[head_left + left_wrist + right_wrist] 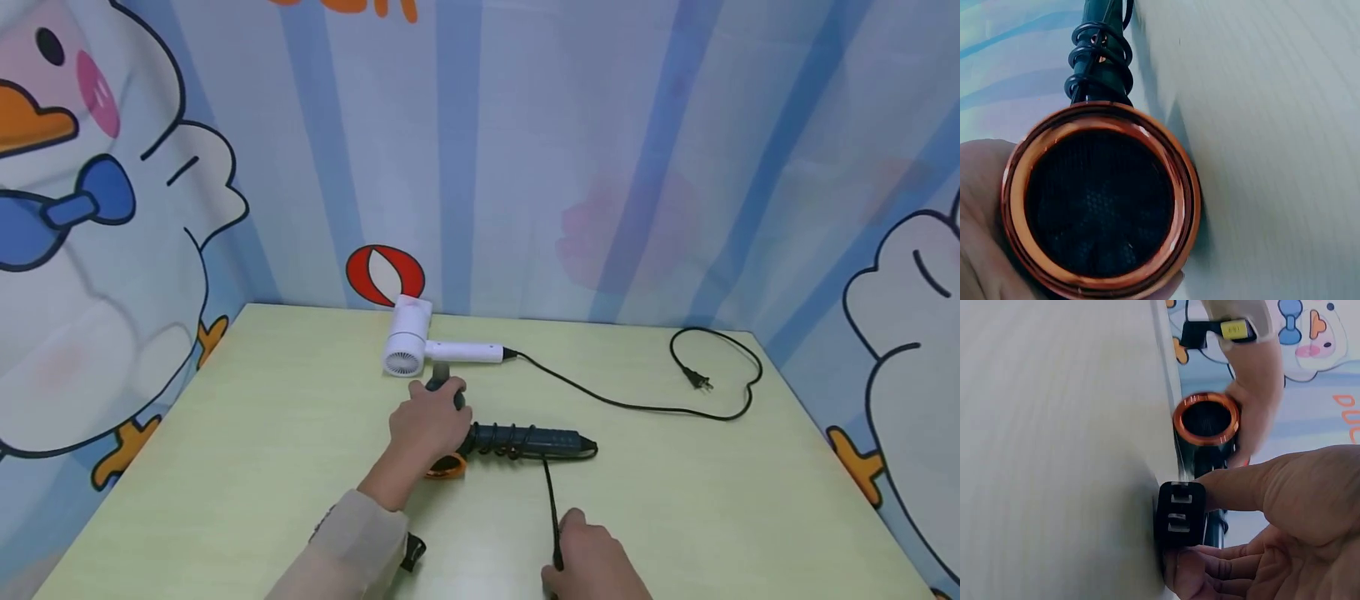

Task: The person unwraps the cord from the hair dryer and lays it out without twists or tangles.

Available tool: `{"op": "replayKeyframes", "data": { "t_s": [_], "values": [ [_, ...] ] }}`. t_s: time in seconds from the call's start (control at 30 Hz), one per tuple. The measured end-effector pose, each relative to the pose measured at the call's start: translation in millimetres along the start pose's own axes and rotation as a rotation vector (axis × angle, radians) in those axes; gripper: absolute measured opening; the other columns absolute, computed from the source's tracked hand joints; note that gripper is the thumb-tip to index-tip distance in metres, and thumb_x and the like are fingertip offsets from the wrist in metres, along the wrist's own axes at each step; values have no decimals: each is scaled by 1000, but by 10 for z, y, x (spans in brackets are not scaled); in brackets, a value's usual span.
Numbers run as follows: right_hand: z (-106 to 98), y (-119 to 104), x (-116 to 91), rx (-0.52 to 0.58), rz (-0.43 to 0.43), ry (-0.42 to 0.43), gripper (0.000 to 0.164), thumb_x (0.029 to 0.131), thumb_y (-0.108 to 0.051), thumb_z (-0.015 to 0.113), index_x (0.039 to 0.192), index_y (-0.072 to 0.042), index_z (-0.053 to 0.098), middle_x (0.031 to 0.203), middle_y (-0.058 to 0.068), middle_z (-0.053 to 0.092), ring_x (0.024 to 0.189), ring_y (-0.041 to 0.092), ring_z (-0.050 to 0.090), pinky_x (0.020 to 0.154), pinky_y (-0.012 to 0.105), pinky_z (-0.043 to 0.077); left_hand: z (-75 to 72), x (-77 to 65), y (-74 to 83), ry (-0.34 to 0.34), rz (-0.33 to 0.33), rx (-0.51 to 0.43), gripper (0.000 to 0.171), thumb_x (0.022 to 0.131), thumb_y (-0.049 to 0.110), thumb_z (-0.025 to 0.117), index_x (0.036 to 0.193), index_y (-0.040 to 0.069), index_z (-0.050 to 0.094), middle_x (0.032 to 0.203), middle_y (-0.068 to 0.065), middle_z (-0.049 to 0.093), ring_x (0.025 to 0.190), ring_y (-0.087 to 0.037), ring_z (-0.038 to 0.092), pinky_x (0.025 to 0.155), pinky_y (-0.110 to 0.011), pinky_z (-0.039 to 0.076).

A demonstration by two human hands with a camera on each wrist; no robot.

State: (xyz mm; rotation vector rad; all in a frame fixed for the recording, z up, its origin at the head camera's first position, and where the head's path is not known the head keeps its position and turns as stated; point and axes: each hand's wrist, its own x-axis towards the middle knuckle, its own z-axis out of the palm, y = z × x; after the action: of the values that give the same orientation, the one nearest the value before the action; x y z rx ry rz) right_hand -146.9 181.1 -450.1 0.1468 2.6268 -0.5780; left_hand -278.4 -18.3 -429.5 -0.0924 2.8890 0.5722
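A dark hair dryer (562,442) with a copper-coloured ring lies on the table, its handle pointing right. My left hand (431,423) grips its barrel from above, hiding much of it. In the left wrist view, the copper ring (1188,200) surrounds a dark grille, and cord loops (1100,53) wrap the handle. My right hand (596,560), near the table's front, pinches the black plug (1182,514) between thumb and fingers. From the plug, a black cord (551,496) runs up to the wrapped handle.
A white hair dryer (408,333) lies at the back of the table (315,392), handle to the right. Its black cord (630,407) curves rightward and loops to a two-prong plug (699,381). A printed cloth backdrop (510,167) stands behind the table.
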Motion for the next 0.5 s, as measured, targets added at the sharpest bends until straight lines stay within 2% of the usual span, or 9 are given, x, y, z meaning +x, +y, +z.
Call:
{"op": "replayKeyframes", "data": {
  "t_s": [0.23,0.37,0.5],
  "values": [
    [-145,239,35,-109,-53,48,11,85,-8,72,79,-4,63,70,5,56,66,19,55,65,38,51,-28,-21,-102,66,-11,-44,43,104,38,50,146,32,50,140,-30,38,70,-33,55,55,-41,42],
    [-238,378,86,-181,-60,87,7,89,-3,69,84,-1,64,75,7,56,71,21,57,69,41,53,-5,-30,-151,114,-1,-64,42,103,38,52,144,32,52,138,-30,39,71,-34,56,54,-40,44],
    [-327,543,128,-256,-142,169,4,90,5,61,88,5,58,75,11,55,71,24,59,67,43,53,12,-35,-181,154,7,-90,41,102,38,55,143,32,53,137,-30,39,77,-37,57,56,-41,46]
  ]
}}
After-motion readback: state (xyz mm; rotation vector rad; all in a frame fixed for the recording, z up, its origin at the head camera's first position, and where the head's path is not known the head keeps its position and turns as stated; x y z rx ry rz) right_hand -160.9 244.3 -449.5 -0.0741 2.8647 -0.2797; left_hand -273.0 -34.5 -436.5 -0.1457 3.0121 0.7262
